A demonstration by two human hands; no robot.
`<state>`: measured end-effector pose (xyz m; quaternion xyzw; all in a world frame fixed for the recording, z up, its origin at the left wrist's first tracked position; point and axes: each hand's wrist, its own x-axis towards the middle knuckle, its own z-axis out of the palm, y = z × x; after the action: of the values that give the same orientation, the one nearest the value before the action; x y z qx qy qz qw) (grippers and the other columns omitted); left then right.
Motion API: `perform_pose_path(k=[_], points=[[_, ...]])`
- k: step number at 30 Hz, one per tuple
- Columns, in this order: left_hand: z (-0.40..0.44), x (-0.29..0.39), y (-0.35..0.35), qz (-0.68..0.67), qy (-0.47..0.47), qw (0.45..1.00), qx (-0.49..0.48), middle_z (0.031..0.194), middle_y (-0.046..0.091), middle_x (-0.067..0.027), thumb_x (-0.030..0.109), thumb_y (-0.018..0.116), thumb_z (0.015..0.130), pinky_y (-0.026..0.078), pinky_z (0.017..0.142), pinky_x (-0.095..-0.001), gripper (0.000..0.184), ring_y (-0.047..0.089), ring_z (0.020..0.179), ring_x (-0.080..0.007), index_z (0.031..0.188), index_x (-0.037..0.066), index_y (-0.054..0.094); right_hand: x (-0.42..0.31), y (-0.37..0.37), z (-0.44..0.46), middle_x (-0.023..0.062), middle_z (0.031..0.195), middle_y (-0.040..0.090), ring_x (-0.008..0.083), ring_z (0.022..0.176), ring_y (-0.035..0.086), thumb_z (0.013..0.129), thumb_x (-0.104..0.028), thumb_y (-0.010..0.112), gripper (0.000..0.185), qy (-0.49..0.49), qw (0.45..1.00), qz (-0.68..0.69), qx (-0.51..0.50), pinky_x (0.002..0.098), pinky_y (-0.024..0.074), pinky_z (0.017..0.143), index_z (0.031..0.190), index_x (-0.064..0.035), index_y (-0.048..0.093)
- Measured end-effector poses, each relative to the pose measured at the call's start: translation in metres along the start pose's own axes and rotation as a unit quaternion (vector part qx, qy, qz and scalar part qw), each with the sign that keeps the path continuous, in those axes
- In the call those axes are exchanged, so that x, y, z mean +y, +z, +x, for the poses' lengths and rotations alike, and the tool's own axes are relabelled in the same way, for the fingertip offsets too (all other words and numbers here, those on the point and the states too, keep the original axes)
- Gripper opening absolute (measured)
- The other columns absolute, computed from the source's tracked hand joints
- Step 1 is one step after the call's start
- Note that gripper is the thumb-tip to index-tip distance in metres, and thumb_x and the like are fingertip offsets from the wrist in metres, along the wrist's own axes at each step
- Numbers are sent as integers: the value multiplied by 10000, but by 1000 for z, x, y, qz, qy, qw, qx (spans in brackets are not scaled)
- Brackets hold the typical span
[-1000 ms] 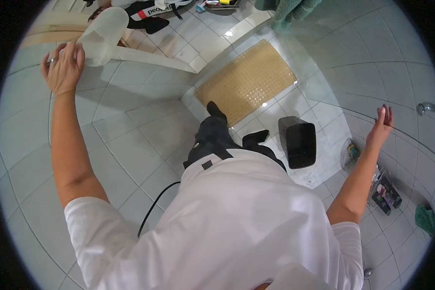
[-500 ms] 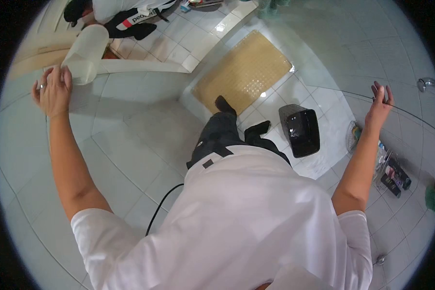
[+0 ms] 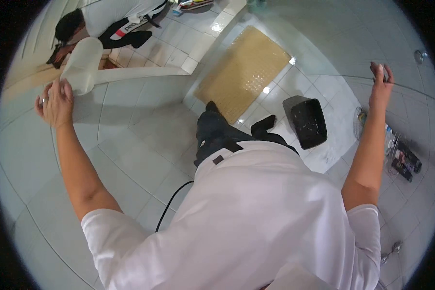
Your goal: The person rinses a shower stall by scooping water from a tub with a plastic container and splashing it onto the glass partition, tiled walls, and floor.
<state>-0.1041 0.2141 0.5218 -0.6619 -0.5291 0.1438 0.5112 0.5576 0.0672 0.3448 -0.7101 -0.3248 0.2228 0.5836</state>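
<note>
A translucent white plastic container [image 3: 83, 65], like a jug, tilts above the ledge at the upper left. My left hand [image 3: 57, 105] holds it at its lower left edge, and a ring shows on one finger. Which part of the container the fingers grip is partly hidden. Over on the right, my right hand [image 3: 382, 84] is closed over the upper edge of a clear glass panel [image 3: 411, 88], with some fingers seen behind the glass.
A black bin [image 3: 308, 123] stands on the white tiled floor by my feet. Beyond lies a wet yellow mat [image 3: 244, 72]. A person [image 3: 116, 19] bends beyond the ledge [image 3: 145, 72]. Bottles [image 3: 406, 162] sit in a wall rack at right. A black cable [image 3: 171, 203] hangs beside me.
The view has shifted slightly. My left hand and the container sit a little lower in view. The other person's head now shows more. My right hand stays on the glass edge.
</note>
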Motion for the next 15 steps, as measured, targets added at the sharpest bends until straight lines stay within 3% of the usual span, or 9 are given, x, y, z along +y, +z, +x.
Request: perform_pose_path(k=[2,4,15], points=[[-2,0,-1,0,5,1000,-1,847,584,78,420,456,742,250,850,-295,233,515,865,-60,843,245,573,-2,3,-1,191,906,555,222,921,513,759,-213,553,480,4,1000,3,19,282,359,828,1075,32,287],[0,3,-7,45,1,999,13,724,594,114,375,464,741,209,863,-278,194,509,856,-36,840,252,577,-5,9,-5,191,900,556,220,910,520,757,-206,556,468,1,999,10,40,280,362,825,1064,31,293],[0,5,-7,4,16,999,30,729,597,82,368,457,741,220,847,-284,186,519,846,-54,774,227,573,5,6,-3,179,885,563,201,884,531,756,-196,558,439,-28,998,25,53,262,365,817,1034,26,300]])
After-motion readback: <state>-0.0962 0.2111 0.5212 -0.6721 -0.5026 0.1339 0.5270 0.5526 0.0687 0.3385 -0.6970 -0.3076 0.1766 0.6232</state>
